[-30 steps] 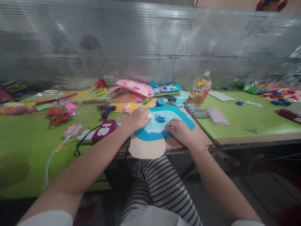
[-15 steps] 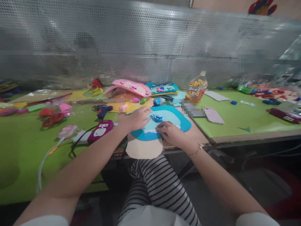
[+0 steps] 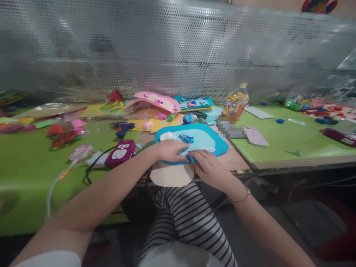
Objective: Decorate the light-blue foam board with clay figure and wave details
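Observation:
A blue foam sheet point(image 3: 222, 144) with a light blue inner panel point(image 3: 204, 139) lies on the table in front of me. On the panel sit a small blue clay figure point(image 3: 188, 138) and a white clay piece point(image 3: 167, 136). Along the panel's near side runs a white strip point(image 3: 211, 150), partly covered. My left hand point(image 3: 171, 150) rests over the near-left part of the sheet, fingers stretched toward the right. My right hand point(image 3: 208, 165) lies at the near edge, its fingers extended onto the white strip. The fingertips of both hands almost meet. A cream sheet point(image 3: 172, 175) pokes out below.
Left of the sheet are a purple power strip point(image 3: 121, 154), a glue gun point(image 3: 124, 128) and red scissors point(image 3: 64, 138). Pink point(image 3: 155, 100) and teal point(image 3: 196, 103) decorated pieces lie behind. A bottle point(image 3: 236, 102) and a phone point(image 3: 256, 136) are to the right.
My left hand has moved nearer to me, away from the panel's far-left part, uncovering the white clay piece. My right hand has shifted slightly nearer, its fingers straighter. The view has shifted slightly.

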`<move>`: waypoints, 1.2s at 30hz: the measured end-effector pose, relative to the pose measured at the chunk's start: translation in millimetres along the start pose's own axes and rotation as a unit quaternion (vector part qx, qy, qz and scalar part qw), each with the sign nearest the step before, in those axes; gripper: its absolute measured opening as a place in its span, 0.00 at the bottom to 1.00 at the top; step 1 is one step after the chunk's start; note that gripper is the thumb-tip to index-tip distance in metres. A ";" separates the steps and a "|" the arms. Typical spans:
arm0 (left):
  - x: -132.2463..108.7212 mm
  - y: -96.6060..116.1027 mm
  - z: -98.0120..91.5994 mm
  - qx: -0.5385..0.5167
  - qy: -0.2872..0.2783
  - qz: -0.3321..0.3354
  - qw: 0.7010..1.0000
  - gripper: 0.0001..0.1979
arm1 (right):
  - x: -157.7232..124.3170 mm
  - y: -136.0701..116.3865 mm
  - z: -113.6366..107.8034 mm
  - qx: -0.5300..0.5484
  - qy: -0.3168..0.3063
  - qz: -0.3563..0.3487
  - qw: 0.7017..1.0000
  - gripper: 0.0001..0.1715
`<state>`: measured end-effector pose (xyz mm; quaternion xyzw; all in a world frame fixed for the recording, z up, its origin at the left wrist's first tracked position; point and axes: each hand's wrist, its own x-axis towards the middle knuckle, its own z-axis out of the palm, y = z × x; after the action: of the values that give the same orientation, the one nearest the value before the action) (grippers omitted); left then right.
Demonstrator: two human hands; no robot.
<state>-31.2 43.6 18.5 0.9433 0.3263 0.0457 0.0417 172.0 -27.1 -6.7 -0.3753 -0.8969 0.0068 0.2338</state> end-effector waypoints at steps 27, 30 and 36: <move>0.3 -0.4 3.6 0.036 -0.008 -0.011 0.999 0.32 | -3.5 8.0 -6.5 -0.103 -0.041 -0.016 0.994 0.18; 0.4 -0.6 3.7 0.034 -0.005 -0.009 0.999 0.33 | -3.7 8.3 -8.5 -0.102 -0.040 0.022 0.994 0.19; 1.0 0.5 2.0 0.048 -0.014 -0.008 0.999 0.32 | -4.9 11.1 -6.2 -0.040 -0.015 0.032 0.999 0.22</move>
<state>-29.9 43.8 16.6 0.9421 0.3351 0.0162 0.0011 185.0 -23.4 -5.3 -0.4129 -0.8874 -0.0158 0.2045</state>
